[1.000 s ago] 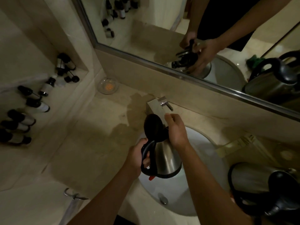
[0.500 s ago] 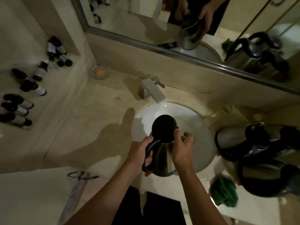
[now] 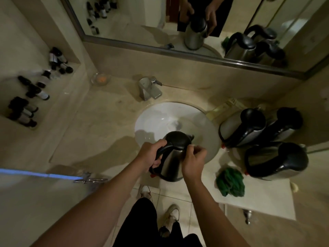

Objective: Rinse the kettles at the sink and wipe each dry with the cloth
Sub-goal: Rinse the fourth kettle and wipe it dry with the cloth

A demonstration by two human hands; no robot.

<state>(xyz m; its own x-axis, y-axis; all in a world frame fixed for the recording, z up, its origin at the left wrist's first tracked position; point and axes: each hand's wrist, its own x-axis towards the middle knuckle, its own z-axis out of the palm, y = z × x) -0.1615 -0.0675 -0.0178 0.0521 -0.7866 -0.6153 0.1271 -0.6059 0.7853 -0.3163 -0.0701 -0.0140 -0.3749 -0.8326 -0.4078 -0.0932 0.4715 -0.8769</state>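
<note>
A steel kettle [image 3: 170, 163] with a black lid and handle is held over the near edge of the white sink [image 3: 156, 118]. My left hand [image 3: 151, 154] grips its black handle. My right hand [image 3: 193, 160] holds the kettle's body on the right side, just below the lid, fingers curled. The lid looks closed. Three more steel kettles [image 3: 243, 129] [image 3: 284, 125] [image 3: 277, 161] stand on the counter right of the sink. A crumpled green cloth [image 3: 230, 181] lies on the counter in front of them.
The chrome faucet [image 3: 150, 88] stands behind the sink. A small glass dish [image 3: 100, 79] sits at the back left. Several dark bottles [image 3: 30, 97] fill a wall shelf on the left. A mirror [image 3: 178, 20] runs along the back. A towel ring [image 3: 90, 180] hangs below the counter's front edge.
The kettle has come back from under the faucet toward me and its lid has gone from raised to closed. My view has pulled back, showing the cloth and the third standing kettle.
</note>
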